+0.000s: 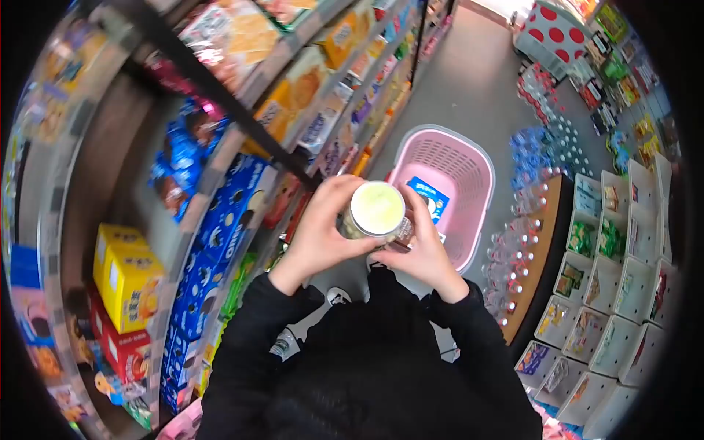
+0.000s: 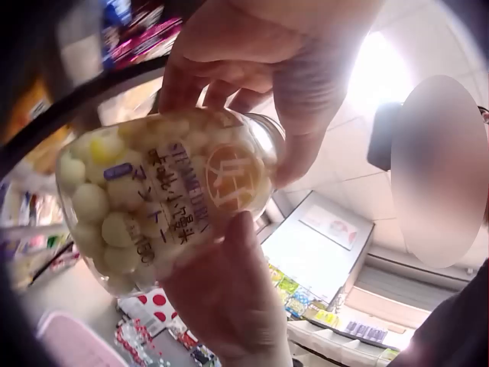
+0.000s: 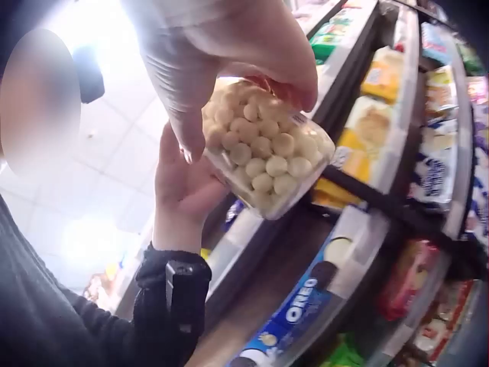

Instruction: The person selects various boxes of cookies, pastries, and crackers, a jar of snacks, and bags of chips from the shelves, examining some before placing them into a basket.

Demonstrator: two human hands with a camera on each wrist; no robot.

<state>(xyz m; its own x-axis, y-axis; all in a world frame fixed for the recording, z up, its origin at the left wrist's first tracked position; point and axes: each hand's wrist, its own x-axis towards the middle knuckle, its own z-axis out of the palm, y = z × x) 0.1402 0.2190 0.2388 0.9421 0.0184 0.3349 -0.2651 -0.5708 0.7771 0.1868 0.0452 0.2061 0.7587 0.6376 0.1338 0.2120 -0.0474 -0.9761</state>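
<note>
A clear jar (image 2: 164,195) of small round pale balls is held between both hands, its printed label showing in the left wrist view. From the head view its pale yellow-green lid (image 1: 378,208) faces up. The left hand (image 1: 327,232) grips the jar from the left, fingers curled around it near the lid. On the other side, the right hand (image 1: 425,246) holds it with thumb and fingers. In the right wrist view the balls show through the clear jar wall (image 3: 267,149).
A pink basket (image 1: 477,172) holding a blue packet (image 1: 428,198) stands on the floor beyond the hands. Shelves of snacks, with yellow boxes (image 1: 126,275) and blue Oreo boxes (image 1: 220,213), line the left. Bottles (image 1: 506,264) and white bins (image 1: 623,293) are at the right.
</note>
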